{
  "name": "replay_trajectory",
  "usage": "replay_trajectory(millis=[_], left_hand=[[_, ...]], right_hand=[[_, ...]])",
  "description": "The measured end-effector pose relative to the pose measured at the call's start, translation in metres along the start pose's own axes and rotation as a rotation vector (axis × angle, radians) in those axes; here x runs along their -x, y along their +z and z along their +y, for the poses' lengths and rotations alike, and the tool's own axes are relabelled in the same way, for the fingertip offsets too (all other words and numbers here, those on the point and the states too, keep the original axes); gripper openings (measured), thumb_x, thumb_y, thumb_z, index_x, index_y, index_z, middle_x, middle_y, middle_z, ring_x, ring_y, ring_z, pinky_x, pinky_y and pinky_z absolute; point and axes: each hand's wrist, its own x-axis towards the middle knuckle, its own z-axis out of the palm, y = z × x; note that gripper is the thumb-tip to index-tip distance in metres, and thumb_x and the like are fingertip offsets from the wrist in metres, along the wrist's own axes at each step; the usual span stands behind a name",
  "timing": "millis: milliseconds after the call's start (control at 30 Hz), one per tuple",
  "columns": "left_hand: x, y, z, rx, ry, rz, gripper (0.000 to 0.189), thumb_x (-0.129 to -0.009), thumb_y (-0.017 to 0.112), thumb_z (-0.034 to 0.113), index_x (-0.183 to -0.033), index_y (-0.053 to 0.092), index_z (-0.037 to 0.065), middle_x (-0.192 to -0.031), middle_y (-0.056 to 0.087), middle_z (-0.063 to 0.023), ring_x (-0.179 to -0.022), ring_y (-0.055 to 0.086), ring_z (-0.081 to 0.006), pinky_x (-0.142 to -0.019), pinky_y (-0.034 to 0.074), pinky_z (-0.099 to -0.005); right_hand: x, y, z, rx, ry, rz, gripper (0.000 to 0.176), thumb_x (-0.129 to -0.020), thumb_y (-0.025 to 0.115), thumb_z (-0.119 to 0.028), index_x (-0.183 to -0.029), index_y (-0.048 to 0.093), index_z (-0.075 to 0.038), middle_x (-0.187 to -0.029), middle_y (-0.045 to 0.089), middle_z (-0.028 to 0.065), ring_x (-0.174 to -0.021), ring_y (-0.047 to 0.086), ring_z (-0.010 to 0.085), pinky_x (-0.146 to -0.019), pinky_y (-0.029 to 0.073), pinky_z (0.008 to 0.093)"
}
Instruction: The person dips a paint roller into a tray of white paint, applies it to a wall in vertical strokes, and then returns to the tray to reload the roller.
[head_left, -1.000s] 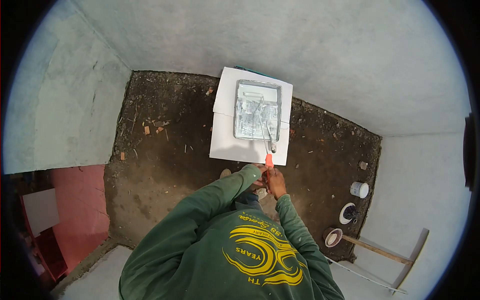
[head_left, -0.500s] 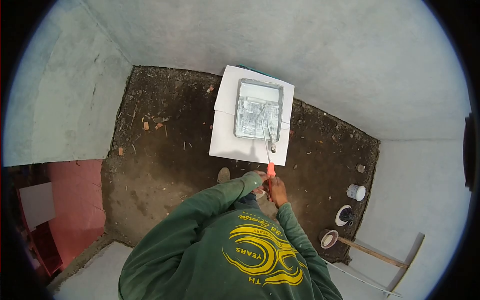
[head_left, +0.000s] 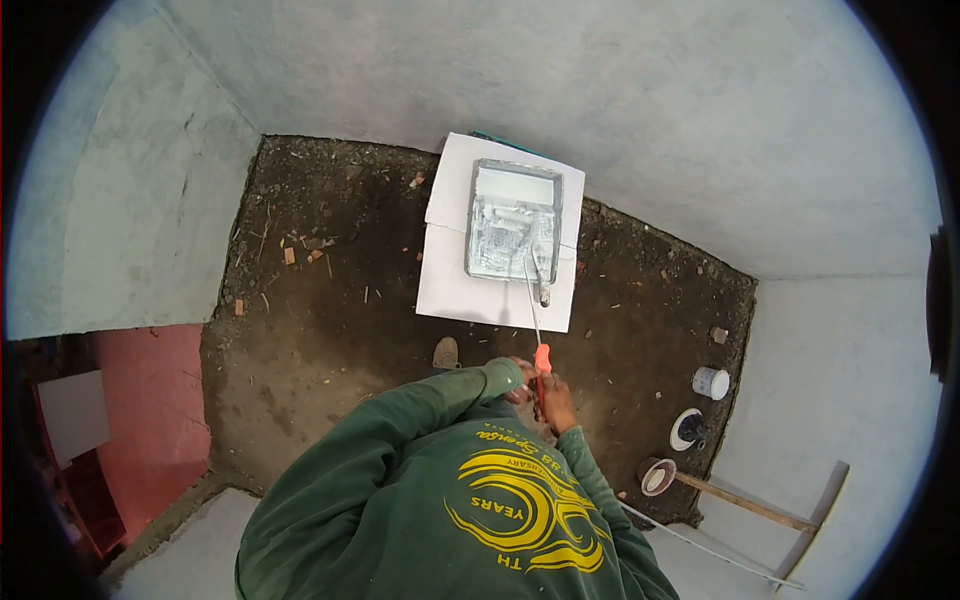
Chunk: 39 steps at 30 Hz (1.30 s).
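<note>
A paint roller (head_left: 543,358) with an orange-red handle and a thin metal rod reaches from my body over the paint tray (head_left: 469,230). My right hand (head_left: 557,404) is wrapped around its handle. Beside it, my left hand (head_left: 522,380) is closed at the same handle, its fingers partly hidden. The tray holds white paint at its far end and has a streaked, paint-coated ramp; the roller's head is hard to tell apart from the white there. A paintbrush (head_left: 544,294) lies over the tray's near edge, handle toward me.
White board sheets (head_left: 450,290) lie under the tray on the dirt floor (head_left: 330,350). To the right stand a white bucket (head_left: 711,383), a round white-rimmed container (head_left: 687,430) and a pot (head_left: 656,477). A wooden-handled tool (head_left: 745,503) leans by the wall. Brick bits are scattered left.
The roller's handle and both my hands have drawn back slightly toward my body. The tray and paintbrush keep their places; the view has shifted a little.
</note>
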Motion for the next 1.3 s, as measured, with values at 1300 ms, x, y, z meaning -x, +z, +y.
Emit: replay_trajectory(millis=[1300], left_hand=[[-0.022, -0.029, 0.02, 0.221, 0.098, 0.128, 0.045, -0.087, 0.054, 0.043, -0.121, 0.049, 0.014, -0.11, 0.055, -0.0097, -0.089, 0.062, -0.028, -0.073, 0.054, -0.0443]], right_hand=[[-0.047, 0.008, -0.044, 0.071, -0.06, -0.025, 0.033, -0.094, 0.039, -0.03, -0.083, 0.05, -0.001, -0.058, 0.053, 0.0113, -0.037, 0.051, 0.0208, -0.035, 0.04, 0.033]])
